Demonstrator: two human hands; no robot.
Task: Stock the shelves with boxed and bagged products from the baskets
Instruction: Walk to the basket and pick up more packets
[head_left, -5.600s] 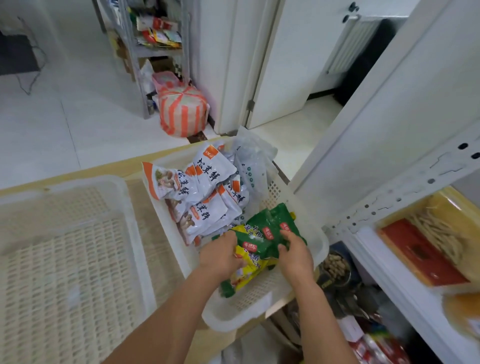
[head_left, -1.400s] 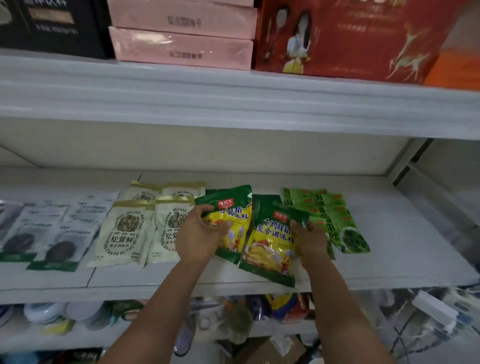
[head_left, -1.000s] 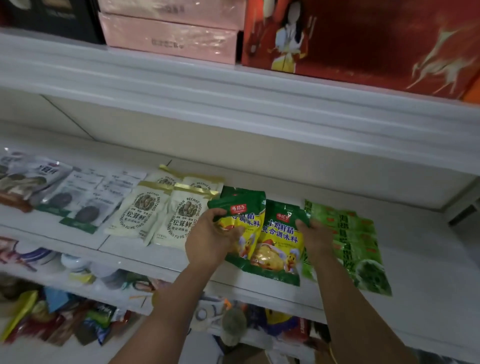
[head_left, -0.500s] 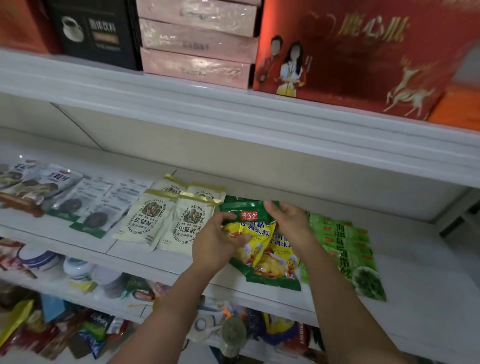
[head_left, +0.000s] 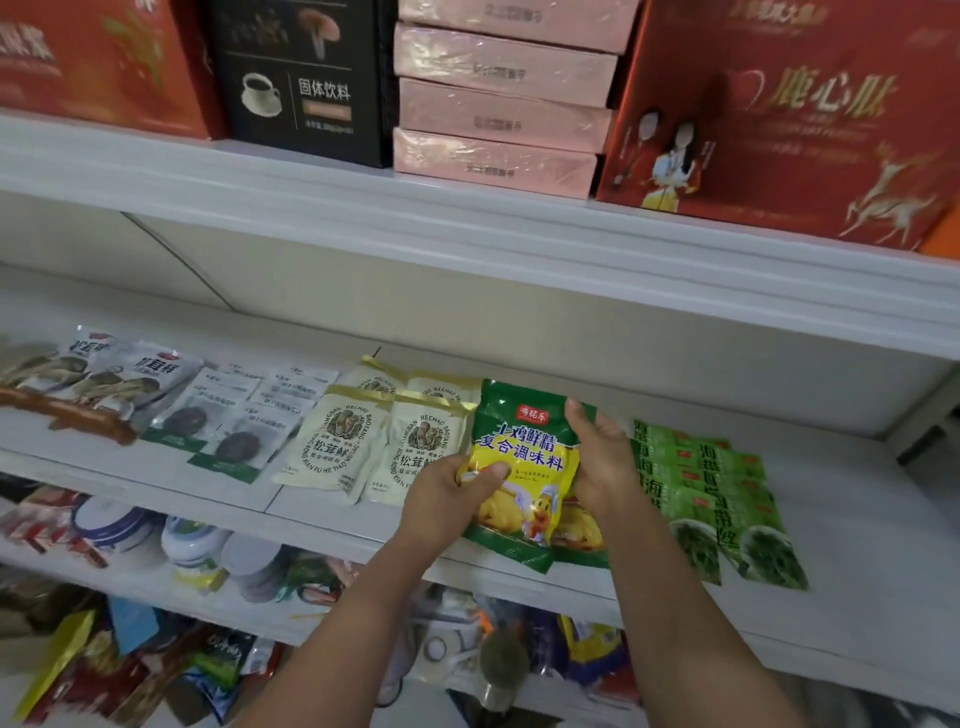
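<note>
Bags (head_left: 524, 467), two, between two hands (head_left: 448, 493)

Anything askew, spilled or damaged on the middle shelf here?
Only the yellow-and-green seasoning bag, gripped by the left hand and right hand, looks odd. It sits tilted, and its lower corner appears to hang over the front edge of the shelf. No spill or damage shows.

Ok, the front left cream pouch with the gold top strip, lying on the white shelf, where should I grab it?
Probably pinch the cream pouch by its near bottom edge, coming from the shelf front. It lies flat, label up, on the white shelf, that edge nearest you, with other pouches close along its other sides.
</note>
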